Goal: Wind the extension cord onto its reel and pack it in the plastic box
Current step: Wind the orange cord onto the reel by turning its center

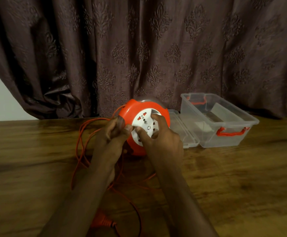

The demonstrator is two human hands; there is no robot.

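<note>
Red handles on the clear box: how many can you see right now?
2. One handle hangs on the near end wall of the plastic box; the other handle sits at the far end by the curtain, seen through the clear wall. No others show.

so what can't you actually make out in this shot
All in the head view:
- How much cord is wound inside the reel: its orange housing hides it.
- Part of the orange cord on the table: both forearms cover it.
- The plug: dim and partly behind the left forearm.
- What lies inside the plastic box: pale shapes blurred through its clear walls.
</note>
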